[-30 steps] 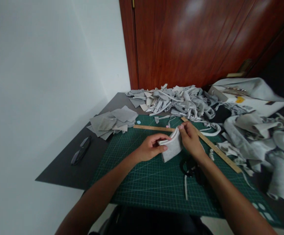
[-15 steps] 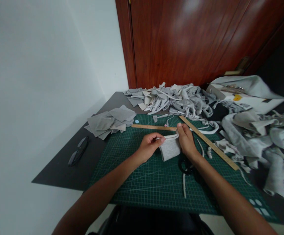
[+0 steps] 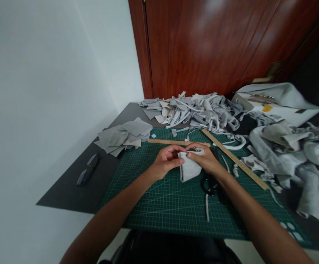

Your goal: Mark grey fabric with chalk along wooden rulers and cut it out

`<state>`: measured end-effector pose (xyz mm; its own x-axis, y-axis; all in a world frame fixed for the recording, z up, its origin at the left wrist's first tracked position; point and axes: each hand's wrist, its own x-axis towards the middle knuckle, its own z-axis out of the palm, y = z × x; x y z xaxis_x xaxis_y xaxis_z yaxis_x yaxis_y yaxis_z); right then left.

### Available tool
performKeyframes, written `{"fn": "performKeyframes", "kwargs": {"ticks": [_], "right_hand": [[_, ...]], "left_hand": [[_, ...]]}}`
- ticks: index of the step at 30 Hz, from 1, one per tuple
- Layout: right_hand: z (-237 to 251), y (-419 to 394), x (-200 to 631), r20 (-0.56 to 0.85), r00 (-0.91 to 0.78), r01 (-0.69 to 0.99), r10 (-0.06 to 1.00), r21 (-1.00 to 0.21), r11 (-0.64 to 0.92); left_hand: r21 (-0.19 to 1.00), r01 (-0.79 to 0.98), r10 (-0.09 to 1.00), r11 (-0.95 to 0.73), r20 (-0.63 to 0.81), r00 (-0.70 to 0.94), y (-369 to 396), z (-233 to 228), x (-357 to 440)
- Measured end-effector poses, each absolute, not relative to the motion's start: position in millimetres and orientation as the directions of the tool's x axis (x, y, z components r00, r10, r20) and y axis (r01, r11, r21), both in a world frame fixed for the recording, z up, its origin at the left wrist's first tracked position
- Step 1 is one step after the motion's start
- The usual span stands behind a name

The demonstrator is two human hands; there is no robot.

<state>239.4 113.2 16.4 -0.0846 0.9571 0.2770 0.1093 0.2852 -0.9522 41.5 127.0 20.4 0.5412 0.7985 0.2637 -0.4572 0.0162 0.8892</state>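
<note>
A folded piece of light grey fabric point(image 3: 190, 169) hangs from both hands above the green cutting mat point(image 3: 159, 205). My left hand point(image 3: 167, 161) pinches its upper left corner between thumb and fingers. On the top edge, my right hand point(image 3: 203, 158) is closed with the thumb in front and fingers behind, close beside the left fingertips. Black-handled scissors point(image 3: 207, 187) lie on the mat under the right wrist, partly hidden by the arm. A thin fabric strip point(image 3: 207, 209) lies just in front of them.
Two wooden rulers, one crosswise point(image 3: 173, 142) and one slanted point(image 3: 236, 161), lie on the mat. Cut grey pieces point(image 3: 123, 135) and glasses point(image 3: 88, 170) are at left. A scrap heap point(image 3: 192, 110) lies behind; more fabric point(image 3: 286, 150) and a white box point(image 3: 283, 110) are at right.
My right hand has moved left along the fabric's top edge to meet my left hand. The far end of the crosswise ruler now shows behind the hands.
</note>
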Motion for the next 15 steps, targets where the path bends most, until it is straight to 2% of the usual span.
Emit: {"fn": "performKeyframes", "kwargs": {"ticks": [3,6,9,15], "right_hand": [[16.4,112.8,240.9,0.272,-0.064,0.054,0.96,-0.96,0.276],[18.1,111.5,240.1,0.238,-0.124,0.019,0.963,-0.97,0.243],[20.4,109.1,237.3,0.185,-0.215,0.006,0.959,-0.982,0.19],[23.7,104.8,237.1,0.154,-0.231,0.048,0.961,-0.984,0.17]], "left_hand": [[0.896,-0.44,0.813,-0.063,0.302,0.499,127.7,19.5,41.1],[0.909,-0.382,0.827,-0.168,0.341,0.447,129.9,19.0,41.2],[0.912,-0.306,0.798,-0.274,0.394,0.457,131.5,21.2,39.8],[0.856,-0.2,0.734,-0.478,0.513,0.444,133.2,28.9,33.8]]}}
